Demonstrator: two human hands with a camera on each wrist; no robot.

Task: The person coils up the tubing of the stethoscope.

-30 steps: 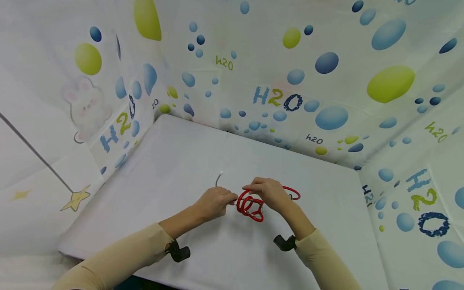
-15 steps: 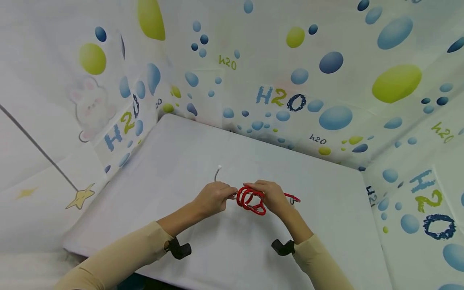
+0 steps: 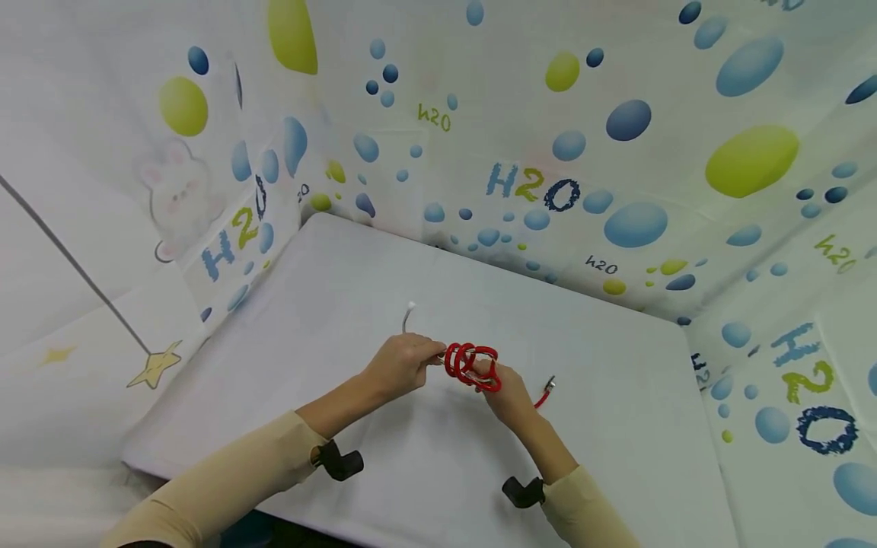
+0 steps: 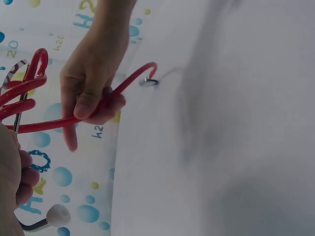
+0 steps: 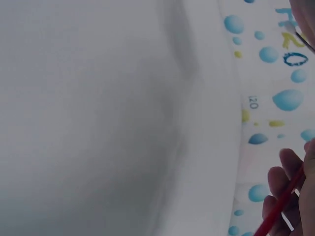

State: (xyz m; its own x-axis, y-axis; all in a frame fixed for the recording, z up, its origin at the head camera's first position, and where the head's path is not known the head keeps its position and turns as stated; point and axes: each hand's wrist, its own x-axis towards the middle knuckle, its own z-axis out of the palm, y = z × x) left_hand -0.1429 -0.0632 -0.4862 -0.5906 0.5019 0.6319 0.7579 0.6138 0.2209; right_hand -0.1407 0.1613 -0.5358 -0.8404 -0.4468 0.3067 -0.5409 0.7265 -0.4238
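A red stethoscope (image 3: 461,364) is held up over the table, its tubing wound in several loops around its metal ear tubes. My left hand (image 3: 400,367) grips the metal ear tubes, and one pale ear tip (image 3: 411,306) sticks out beyond it. My right hand (image 3: 508,397), at the right of the loops, holds the loose end of the red tube. In the left wrist view the thumb pinches this tube (image 4: 47,126) against the fingers. The metal chest piece (image 4: 148,82) hangs from the free tube end. Much of the ear tubes is hidden by the left hand.
A white-covered table (image 3: 356,274) lies beneath both hands. Walls of white cloth (image 3: 425,68), printed with blue and green drops, stand behind it and at both sides. A black wrist camera (image 3: 339,461) sits on each forearm.
The right hand has moved from above the loops down to their right and underneath, drawing the tube along. The chest piece has swung with it. The left hand keeps its grip, slightly higher.
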